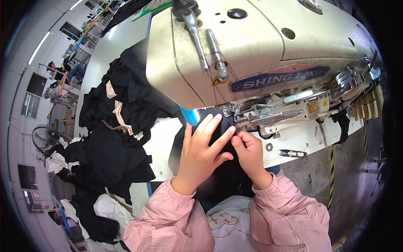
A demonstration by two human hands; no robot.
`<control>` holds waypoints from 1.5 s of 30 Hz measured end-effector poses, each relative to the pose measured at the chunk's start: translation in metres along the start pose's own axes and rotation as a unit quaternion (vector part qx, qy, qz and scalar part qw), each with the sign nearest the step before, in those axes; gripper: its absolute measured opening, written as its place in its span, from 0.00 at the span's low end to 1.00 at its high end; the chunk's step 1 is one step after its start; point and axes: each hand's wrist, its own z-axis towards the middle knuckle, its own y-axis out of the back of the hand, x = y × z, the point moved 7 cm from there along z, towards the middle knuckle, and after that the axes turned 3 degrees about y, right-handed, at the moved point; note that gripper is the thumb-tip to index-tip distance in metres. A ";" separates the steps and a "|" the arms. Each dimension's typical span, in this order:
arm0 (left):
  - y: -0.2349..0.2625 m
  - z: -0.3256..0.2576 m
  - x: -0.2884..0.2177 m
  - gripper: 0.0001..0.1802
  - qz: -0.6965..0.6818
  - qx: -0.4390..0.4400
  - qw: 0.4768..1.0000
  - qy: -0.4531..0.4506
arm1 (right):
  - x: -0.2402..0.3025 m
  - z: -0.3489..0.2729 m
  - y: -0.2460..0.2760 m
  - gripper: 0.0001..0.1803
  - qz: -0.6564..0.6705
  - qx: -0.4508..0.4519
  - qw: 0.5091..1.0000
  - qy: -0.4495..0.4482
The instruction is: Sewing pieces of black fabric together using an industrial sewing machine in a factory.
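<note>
Black fabric (222, 168) runs from my lap up to the presser foot (226, 111) of a large cream sewing machine (210, 59). My left hand (200, 149) lies flat on this cloth with its fingers spread, the fingertips just short of the presser foot. To its right my right hand (250, 153) is closed, thumb against curled forefinger, pinching the cloth's right edge beside the metal attachment. Exactly how much cloth sits in that pinch is hidden by the fingers. A bluish lamp glow (191, 116) falls beside my left fingertips.
A heap of black garment pieces (121, 88) with pale strips covers the left of the white table (161, 138). Thread snips (292, 153) lie near the table's right front edge. White cloth (110, 210) hangs lower left. Farther back are a fan (45, 137) and a seated person (75, 70).
</note>
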 end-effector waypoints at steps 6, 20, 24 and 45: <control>0.002 0.008 0.004 0.37 0.018 0.025 1.000 0.005 | -0.002 0.004 -0.004 0.12 0.016 -0.008 1.000 -0.006; -0.025 -0.062 0.079 0.50 -0.252 -0.004 0.946 0.203 | -0.009 0.002 -0.007 0.07 0.145 0.031 0.986 -0.075; -0.048 -0.080 0.097 0.58 -0.456 0.081 0.817 0.345 | -0.009 0.004 -0.004 0.06 0.184 0.047 0.975 -0.117; 0.077 -0.004 0.076 0.14 -0.027 -0.245 0.962 0.121 | -0.004 0.003 0.003 0.08 0.119 0.040 0.989 -0.079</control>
